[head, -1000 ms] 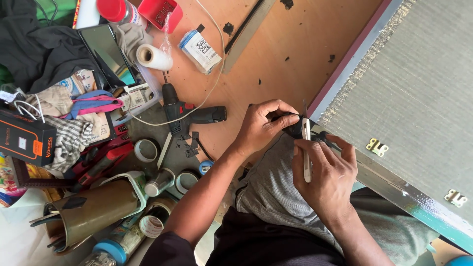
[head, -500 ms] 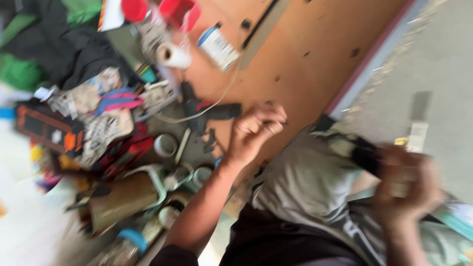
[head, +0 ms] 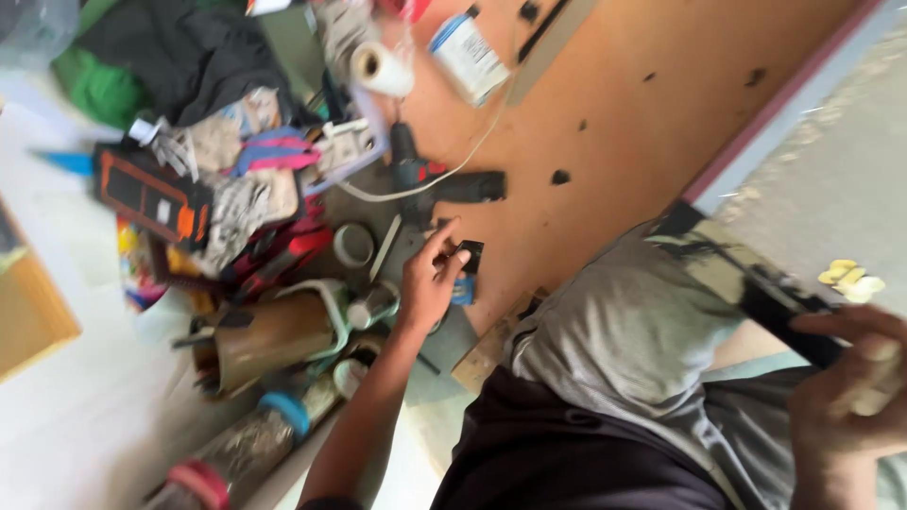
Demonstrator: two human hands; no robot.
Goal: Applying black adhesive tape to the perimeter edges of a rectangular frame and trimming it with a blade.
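Note:
My left hand (head: pixel 427 283) reaches down over the cluttered floor, thumb and forefinger pinching a small black piece (head: pixel 470 255) beside a blue cap. A black and red cordless drill (head: pixel 444 185) lies just beyond it. My right hand (head: pixel 850 387) is at the lower right edge, blurred, curled around a pale handle whose tool end I cannot make out. A dark strip (head: pixel 784 307) runs under that hand across my grey-trousered knee (head: pixel 614 331).
An orange board (head: pixel 661 104) covers the floor ahead, with a grey frame (head: pixel 784 113) along its right edge. Left of my arm lie a tape roll (head: pixel 354 244), a brown jug (head: pixel 269 340), an orange-black case (head: pixel 151 194), a white roll (head: pixel 383 68) and a white can (head: pixel 468 52).
My hands have come apart. The left hand dropped from my knee to the floor clutter near the drill; the right hand swung out to the lower right with the pale-handled tool. The view tilted left.

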